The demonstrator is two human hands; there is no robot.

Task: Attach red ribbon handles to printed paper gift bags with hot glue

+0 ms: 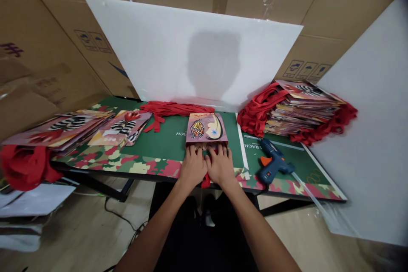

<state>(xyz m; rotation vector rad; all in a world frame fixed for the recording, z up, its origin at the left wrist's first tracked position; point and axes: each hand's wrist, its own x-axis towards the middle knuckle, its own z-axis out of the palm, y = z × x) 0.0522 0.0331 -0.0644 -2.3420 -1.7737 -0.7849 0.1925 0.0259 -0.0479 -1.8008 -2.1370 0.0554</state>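
Note:
A printed paper bag with a butterfly picture lies flat on the table, its mouth towards me. My left hand rests palm down at the left of the mouth. Beside it, my right hand lies palm down at the right. The fingers of both hands are apart and reach to the bag's near edge; some fingertips are hidden under its upper panel. A strip of red ribbon shows below and between my hands, hanging at the table edge.
Loose red ribbons lie behind the bag. At the right are a blue glue gun with a clear glue stick and a tall stack of finished bags with ribbon handles. More printed bags lie left. A white board stands behind.

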